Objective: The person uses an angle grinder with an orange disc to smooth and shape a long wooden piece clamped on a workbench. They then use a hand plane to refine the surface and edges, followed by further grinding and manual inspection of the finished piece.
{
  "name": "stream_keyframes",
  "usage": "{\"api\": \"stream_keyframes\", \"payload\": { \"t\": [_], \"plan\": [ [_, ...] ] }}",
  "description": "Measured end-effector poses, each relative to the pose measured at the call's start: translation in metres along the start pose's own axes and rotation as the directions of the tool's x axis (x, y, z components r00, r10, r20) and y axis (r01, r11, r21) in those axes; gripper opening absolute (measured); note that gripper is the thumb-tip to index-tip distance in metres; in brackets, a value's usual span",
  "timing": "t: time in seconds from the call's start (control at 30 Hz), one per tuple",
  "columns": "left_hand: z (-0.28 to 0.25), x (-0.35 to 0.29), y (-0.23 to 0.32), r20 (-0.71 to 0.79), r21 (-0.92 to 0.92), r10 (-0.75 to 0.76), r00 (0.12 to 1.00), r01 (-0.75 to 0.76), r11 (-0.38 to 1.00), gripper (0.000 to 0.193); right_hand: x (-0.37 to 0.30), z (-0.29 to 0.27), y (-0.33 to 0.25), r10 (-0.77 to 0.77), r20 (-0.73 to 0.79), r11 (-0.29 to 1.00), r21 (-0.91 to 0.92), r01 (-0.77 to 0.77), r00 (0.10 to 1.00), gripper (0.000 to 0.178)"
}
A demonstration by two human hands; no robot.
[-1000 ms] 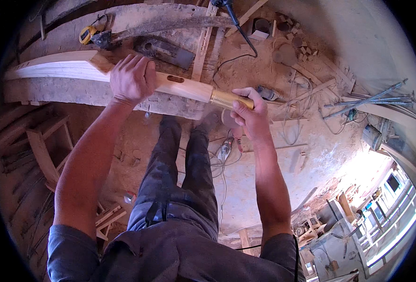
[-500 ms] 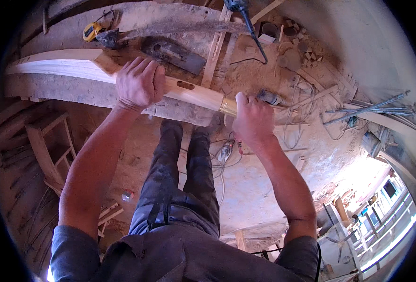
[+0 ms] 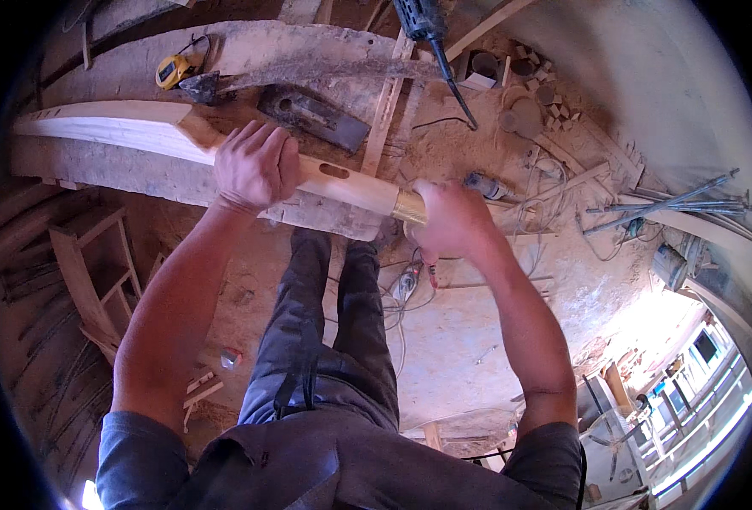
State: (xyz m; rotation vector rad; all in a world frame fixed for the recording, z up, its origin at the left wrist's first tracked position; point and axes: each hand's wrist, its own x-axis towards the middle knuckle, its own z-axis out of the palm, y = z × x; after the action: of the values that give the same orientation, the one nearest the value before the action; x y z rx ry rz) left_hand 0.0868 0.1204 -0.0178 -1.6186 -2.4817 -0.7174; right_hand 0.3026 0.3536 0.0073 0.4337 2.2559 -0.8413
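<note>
A long pale wooden piece (image 3: 121, 127), wide and curved at the left, narrows to a rounded shaft with an oval slot. My left hand (image 3: 257, 167) is closed over the shaft, just right of the wide part. A shiny gold-coloured band (image 3: 410, 206) wraps the shaft's right end; its material is unclear. My right hand (image 3: 454, 219), slightly blurred, is closed around that banded end and hides the tip. The piece lies over a thick, rough plank (image 3: 138, 176) in front of me.
On the plank lie a yellow tape measure (image 3: 172, 72), an adze-like tool (image 3: 206, 87) and a dark flat metal blade (image 3: 312, 116). A corded power tool (image 3: 423, 21) is farther back. Metal rods (image 3: 673, 204) lie right; cables (image 3: 401, 289) run near my feet.
My right hand has shifted slightly left and down at the banded end and is now more blurred. My left hand keeps its grip. The whole view has tilted a little.
</note>
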Motion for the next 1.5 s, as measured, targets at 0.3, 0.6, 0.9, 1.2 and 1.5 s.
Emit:
{"api": "stream_keyframes", "payload": {
  "t": [0.3, 0.6, 0.9, 1.2, 1.5],
  "plan": [
    [0.003, 0.005, 0.000, 0.016, 0.005, -0.026, 1.000, 0.026, 1.000, 0.021, -0.011, 0.010, -0.022, -0.009, -0.207, 0.981, -0.192, -0.032, 0.978, 0.030],
    [-0.020, -0.005, 0.013, 0.284, 0.019, -0.245, 0.927, 0.250, 0.968, 0.029, -0.025, 0.015, -0.030, 0.094, 0.010, 0.995, -0.027, -0.094, 0.996, 0.040],
    [-0.097, -0.049, 0.053, -0.111, -0.119, -0.283, 0.953, 0.270, 0.955, 0.016, -0.070, -0.011, -0.063, 0.114, 0.270, 0.978, 0.137, -0.155, 0.956, 0.049],
    [-0.158, -0.093, 0.079, 0.472, -0.840, -0.793, 0.386, -0.079, -0.538, 0.054, -0.155, -0.037, -0.118, -0.054, 0.435, 0.906, 0.399, -0.138, 0.899, 0.031],
    [-0.195, -0.078, 0.074, 0.477, -0.685, -0.709, 0.519, -0.287, -0.670, 0.021, -0.220, -0.047, -0.169, -0.124, 0.382, 0.889, 0.453, -0.068, 0.916, 0.043]
  ]
}}
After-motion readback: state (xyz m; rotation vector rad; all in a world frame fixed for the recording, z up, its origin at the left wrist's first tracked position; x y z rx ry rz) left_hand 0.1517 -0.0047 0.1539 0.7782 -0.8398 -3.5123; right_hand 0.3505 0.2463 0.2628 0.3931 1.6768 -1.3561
